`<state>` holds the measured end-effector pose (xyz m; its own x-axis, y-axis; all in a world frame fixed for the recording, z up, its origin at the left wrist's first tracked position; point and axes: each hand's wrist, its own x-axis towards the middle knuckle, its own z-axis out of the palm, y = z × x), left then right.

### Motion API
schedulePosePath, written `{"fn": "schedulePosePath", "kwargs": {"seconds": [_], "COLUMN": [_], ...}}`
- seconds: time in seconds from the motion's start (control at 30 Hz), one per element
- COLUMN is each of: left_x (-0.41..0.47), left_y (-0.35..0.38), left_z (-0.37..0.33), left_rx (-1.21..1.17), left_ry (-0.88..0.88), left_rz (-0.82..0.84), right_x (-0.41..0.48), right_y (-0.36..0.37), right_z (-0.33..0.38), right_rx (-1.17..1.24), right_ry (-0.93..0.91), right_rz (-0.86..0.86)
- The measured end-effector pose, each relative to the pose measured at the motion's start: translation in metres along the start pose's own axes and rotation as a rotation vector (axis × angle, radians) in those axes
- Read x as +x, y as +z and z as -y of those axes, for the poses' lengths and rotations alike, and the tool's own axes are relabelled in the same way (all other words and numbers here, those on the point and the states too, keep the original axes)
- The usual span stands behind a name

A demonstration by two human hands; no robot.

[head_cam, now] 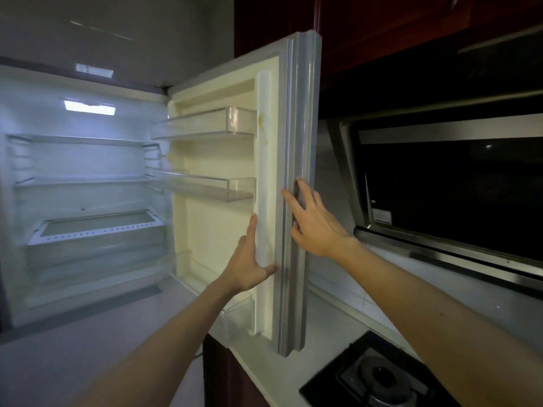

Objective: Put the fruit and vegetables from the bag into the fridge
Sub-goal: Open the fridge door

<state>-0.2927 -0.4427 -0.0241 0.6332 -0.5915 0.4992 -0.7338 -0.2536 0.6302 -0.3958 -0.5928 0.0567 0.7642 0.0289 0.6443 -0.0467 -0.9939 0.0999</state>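
Observation:
The fridge point(85, 160) stands open at the left, lit inside, its glass shelves and lower drawer point(97, 230) holding nothing I can see. Its door point(267, 136) swings out toward me, with two clear door bins point(211, 121) that look bare. My left hand point(249, 259) lies flat against the door's inner edge, fingers straight up and thumb out. My right hand point(314, 221) rests on the door's outer grey edge with fingers spread and straight. No bag, fruit or vegetables are in view.
A white counter point(317, 324) runs under the door at the right, with a black gas hob point(379, 374) set in it. A slanted range hood point(446, 183) hangs above the hob. Dark red cabinets point(367, 24) sit overhead.

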Motion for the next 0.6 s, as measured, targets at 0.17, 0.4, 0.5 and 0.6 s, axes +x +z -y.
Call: {"fn": "schedulePosePath", "kwargs": {"seconds": [0.17, 0.4, 0.5, 0.6], "left_x": [0.014, 0.028, 0.035, 0.042], "left_y": [0.01, 0.025, 0.031, 0.035], "left_z": [0.0, 0.0, 0.001, 0.001], "left_rx": [0.005, 0.016, 0.015, 0.015], "left_ry": [0.014, 0.039, 0.037, 0.023], "left_rz": [0.026, 0.068, 0.078, 0.092], "right_x": [0.002, 0.001, 0.0, 0.002], "right_y": [0.006, 0.013, 0.017, 0.019], "right_z": [-0.017, -0.036, -0.045, -0.052], "right_rx": [-0.01, 0.0, -0.001, 0.005], "right_ry": [0.051, 0.11, 0.125, 0.148], "right_rz": [0.04, 0.075, 0.105, 0.131]}}
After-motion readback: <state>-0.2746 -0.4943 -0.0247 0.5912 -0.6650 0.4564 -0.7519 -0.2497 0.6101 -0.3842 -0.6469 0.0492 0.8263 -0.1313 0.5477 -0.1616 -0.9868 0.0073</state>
